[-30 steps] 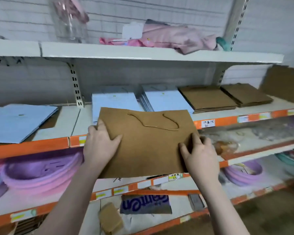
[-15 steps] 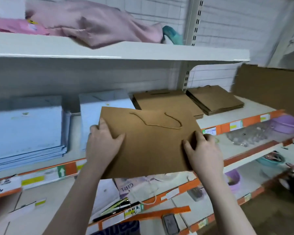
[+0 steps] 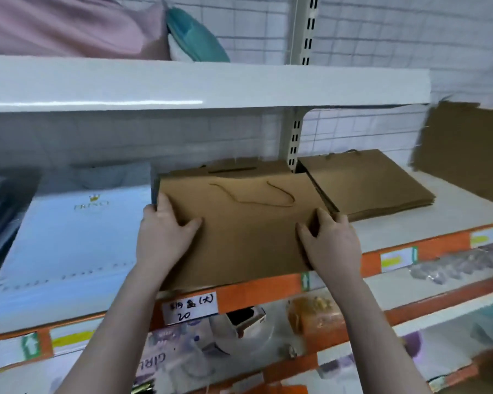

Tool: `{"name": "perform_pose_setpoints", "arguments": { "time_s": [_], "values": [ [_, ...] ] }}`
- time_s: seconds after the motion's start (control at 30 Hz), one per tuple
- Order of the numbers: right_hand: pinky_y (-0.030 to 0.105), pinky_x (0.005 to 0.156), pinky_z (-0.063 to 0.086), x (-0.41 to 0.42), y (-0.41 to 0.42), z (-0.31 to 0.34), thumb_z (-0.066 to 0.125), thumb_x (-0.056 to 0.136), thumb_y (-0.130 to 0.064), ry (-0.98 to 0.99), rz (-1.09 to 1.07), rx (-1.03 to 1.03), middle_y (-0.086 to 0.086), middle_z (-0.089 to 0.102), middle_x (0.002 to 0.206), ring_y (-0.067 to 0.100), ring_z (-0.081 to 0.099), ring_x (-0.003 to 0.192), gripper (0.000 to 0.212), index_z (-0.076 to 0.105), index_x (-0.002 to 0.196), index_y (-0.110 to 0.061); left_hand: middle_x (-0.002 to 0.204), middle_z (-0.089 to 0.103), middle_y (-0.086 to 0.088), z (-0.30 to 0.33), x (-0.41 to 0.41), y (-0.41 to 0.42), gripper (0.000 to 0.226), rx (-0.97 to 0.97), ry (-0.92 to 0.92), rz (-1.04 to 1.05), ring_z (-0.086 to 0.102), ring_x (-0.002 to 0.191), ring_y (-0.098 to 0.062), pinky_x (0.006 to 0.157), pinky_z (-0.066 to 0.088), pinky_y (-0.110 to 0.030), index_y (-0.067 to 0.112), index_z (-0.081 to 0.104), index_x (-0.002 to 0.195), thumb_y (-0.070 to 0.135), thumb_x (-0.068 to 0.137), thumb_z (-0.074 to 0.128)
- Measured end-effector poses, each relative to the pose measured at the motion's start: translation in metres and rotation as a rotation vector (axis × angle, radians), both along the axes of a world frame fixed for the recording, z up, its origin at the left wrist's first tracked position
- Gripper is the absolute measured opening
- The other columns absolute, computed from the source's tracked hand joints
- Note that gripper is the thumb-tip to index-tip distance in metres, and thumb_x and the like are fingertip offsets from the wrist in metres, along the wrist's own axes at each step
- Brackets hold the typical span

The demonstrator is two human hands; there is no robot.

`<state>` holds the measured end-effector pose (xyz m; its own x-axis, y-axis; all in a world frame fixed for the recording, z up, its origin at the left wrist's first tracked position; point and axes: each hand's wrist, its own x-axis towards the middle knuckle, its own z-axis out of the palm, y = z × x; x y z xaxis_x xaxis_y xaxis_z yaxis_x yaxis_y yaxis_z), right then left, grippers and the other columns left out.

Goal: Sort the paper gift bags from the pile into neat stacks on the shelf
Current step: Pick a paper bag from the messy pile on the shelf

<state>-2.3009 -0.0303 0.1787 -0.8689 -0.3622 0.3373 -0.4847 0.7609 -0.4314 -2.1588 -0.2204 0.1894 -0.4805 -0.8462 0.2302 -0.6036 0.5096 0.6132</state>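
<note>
White shop shelf (image 3: 396,223) below us: our left hand (image 3: 162,237) and right hand (image 3: 329,243) pinch the flat brown paper gift bag (image 3: 248,237) by its side edges; it looks light, stiff, easily creased.

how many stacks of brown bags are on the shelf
2: one stack under the held brown bag, mostly hidden; another stack right of it. A brown sheet far right may hide more.

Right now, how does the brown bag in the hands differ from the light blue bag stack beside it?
The brown bag is plain kraft with a rope handle; the light blue stack bears a gold crown logo. Left hand and right hand grip the brown bag; the blue stack lies untouched. Both lie flat on the shelf.
</note>
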Motion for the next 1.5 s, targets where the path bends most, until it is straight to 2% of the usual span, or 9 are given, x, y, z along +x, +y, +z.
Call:
{"name": "perform_pose_setpoints", "arguments": {
  "time_s": [0.13,0.33,0.43,0.7,0.9,1.1,1.27,1.5],
  "values": [
    [0.038,0.087,0.044,-0.05,0.002,0.0,0.046,0.094,-0.043,-0.008,0.114,0.027,0.013,0.051,0.117,0.031,0.051,0.104,0.038,0.053,0.114,-0.012,0.126,0.045,-0.024,-0.004,-0.033,0.011,0.071,-0.003,-0.012,0.085,0.044,0.116,-0.04,0.093,0.038,-0.041,0.004,0.035,0.137,0.04,0.084,0.064],
    [0.035,0.093,0.039,-0.095,-0.007,-0.001,0.047,0.095,-0.038,-0.054,0.29,0.019,0.015,0.047,0.125,0.03,0.048,0.111,0.04,0.05,0.123,-0.01,0.132,0.045,-0.023,-0.005,-0.059,0.012,0.07,-0.019,-0.033,0.197,0.04,0.123,-0.039,0.1,0.036,-0.044,0.006,0.035,0.14,0.039,0.085,0.063],
    [0.033,0.092,0.039,-0.106,-0.017,-0.004,0.047,0.095,-0.037,-0.056,0.323,0.011,0.015,0.047,0.123,0.029,0.048,0.11,0.042,0.048,0.127,-0.01,0.134,0.044,-0.022,-0.005,-0.066,0.007,0.068,-0.011,-0.037,0.222,0.038,0.125,-0.039,0.102,0.034,-0.043,0.005,0.034,0.141,0.036,0.086,0.061],
    [0.03,0.091,0.037,-0.122,-0.046,-0.012,0.045,0.096,-0.037,-0.041,0.345,0.025,0.015,0.045,0.125,0.026,0.045,0.113,0.047,0.043,0.133,-0.008,0.137,0.042,-0.02,-0.011,-0.081,-0.019,0.071,-0.005,-0.046,0.248,0.038,0.126,-0.037,0.102,0.035,-0.044,0.008,0.029,0.145,0.036,0.087,0.06],
    [0.029,0.085,0.039,-0.123,-0.063,-0.021,0.042,0.097,-0.038,0.006,0.336,0.059,0.014,0.049,0.118,0.025,0.048,0.107,0.045,0.047,0.13,-0.007,0.142,0.037,-0.019,-0.02,-0.085,-0.04,0.07,0.032,-0.07,0.25,0.038,0.128,-0.036,0.104,0.035,-0.045,0.009,0.027,0.146,0.042,0.09,0.054],
    [0.028,0.087,0.042,-0.115,-0.065,-0.029,0.035,0.099,-0.039,0.043,0.288,0.129,0.015,0.047,0.126,0.025,0.05,0.111,0.053,0.034,0.142,-0.008,0.152,0.023,-0.015,-0.026,-0.091,-0.05,0.069,0.03,-0.136,0.243,0.037,0.131,-0.036,0.099,0.038,-0.045,0.013,0.023,0.148,0.048,0.093,0.045],
    [0.028,0.085,0.044,-0.115,-0.071,-0.032,0.033,0.1,-0.038,0.066,0.287,0.133,0.015,0.047,0.124,0.025,0.052,0.108,0.051,0.035,0.14,-0.007,0.152,0.023,-0.016,-0.028,-0.095,-0.051,0.07,-0.005,-0.212,0.269,0.037,0.13,-0.037,0.097,0.038,-0.044,0.012,0.019,0.149,0.052,0.095,0.038],
    [0.026,0.077,0.043,-0.117,-0.073,-0.029,0.033,0.1,-0.038,0.061,0.28,0.153,0.015,0.049,0.121,0.024,0.054,0.104,0.048,0.038,0.137,-0.008,0.154,0.019,-0.015,-0.022,-0.099,-0.054,0.07,0.021,-0.22,0.255,0.032,0.134,-0.036,0.101,0.035,-0.044,0.012,0.017,0.149,0.052,0.095,0.036]
  ]
}}
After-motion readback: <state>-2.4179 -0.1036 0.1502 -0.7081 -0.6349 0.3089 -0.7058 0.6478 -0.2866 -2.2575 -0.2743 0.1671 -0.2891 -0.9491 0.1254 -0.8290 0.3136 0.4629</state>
